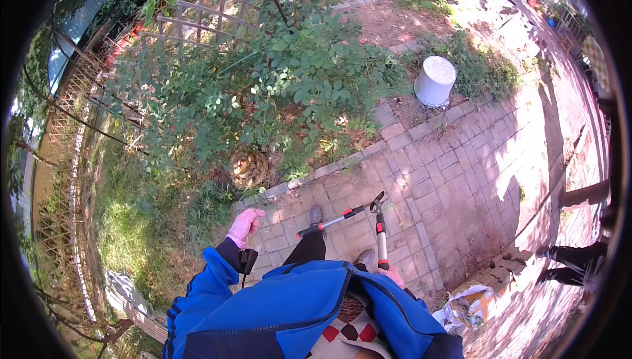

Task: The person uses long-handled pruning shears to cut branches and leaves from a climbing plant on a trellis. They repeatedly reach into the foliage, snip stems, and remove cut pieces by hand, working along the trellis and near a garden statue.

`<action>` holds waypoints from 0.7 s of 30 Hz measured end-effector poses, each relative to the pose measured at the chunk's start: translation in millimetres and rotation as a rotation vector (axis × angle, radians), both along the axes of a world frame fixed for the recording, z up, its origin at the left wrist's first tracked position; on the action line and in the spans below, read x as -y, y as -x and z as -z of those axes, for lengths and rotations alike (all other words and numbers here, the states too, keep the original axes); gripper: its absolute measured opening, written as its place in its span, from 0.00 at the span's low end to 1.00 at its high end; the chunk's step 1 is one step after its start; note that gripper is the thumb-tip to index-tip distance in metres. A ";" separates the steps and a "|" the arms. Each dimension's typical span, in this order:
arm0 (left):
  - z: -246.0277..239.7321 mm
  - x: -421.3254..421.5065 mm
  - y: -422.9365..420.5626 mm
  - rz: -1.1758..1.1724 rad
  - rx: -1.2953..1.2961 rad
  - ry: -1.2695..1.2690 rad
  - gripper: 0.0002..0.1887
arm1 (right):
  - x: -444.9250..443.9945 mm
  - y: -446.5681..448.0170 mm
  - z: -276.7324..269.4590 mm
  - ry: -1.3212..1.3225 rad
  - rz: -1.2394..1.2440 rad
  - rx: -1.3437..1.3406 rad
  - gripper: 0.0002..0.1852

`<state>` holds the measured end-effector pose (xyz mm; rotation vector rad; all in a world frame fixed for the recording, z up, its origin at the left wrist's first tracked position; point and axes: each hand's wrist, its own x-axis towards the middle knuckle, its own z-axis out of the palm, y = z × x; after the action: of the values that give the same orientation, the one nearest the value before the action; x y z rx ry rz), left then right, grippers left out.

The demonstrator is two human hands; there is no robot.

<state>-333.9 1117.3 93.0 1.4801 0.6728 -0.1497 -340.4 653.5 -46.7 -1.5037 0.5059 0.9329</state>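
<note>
My left hand (pixel 245 225), in a pink glove, is raised at the left above the paving's edge, its fingers partly curled and nothing visible in them. Low in the picture, my right hand (pixel 391 273), also gloved in pink and partly hidden by the blue jacket, is shut on one handle of the long-handled loppers (pixel 380 233). The loppers' blades are spread, and their other handle reaches left over the paving, near my shoe. A leafy rose-like bush (pixel 316 82) stands in the bed ahead.
An upturned white bucket (pixel 434 82) stands at the bed's edge. A wooden trellis (pixel 212 13) rises behind the bush. Brick edging (pixel 340 164) borders the paving. Stacked bricks (pixel 496 272) and a torn bag (pixel 466 307) lie at lower right. Another person's dark-clad legs (pixel 575 262) are farther right.
</note>
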 end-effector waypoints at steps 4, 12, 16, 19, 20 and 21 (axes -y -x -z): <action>51.5 -49.4 92.0 -0.084 -0.048 -0.239 0.09 | 5.7 -14.0 -19.8 0.095 -0.078 -0.045 0.11; 173.6 -124.3 276.9 -0.339 -0.610 -0.679 0.11 | -56.4 -45.7 -54.7 0.291 -0.358 0.033 0.16; 220.1 -167.9 326.2 -0.167 -0.994 -0.845 0.16 | -110.4 -66.7 -66.5 0.208 -0.447 0.035 0.16; 229.2 -169.8 330.5 -0.219 -1.255 -0.842 0.24 | -149.1 -79.5 -80.1 0.172 -0.500 0.016 0.16; 225.5 -177.9 323.0 -0.133 -1.286 -0.625 0.31 | -161.0 -82.5 -85.2 0.164 -0.515 0.017 0.16; 223.9 -183.0 308.6 -0.125 -1.173 -0.633 0.30 | -170.9 -84.8 -89.6 0.160 -0.528 0.011 0.17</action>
<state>-642.5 1300.3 -130.9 1.8763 1.8769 -0.7995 -255.6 824.4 42.9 -1.8302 0.1737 1.3115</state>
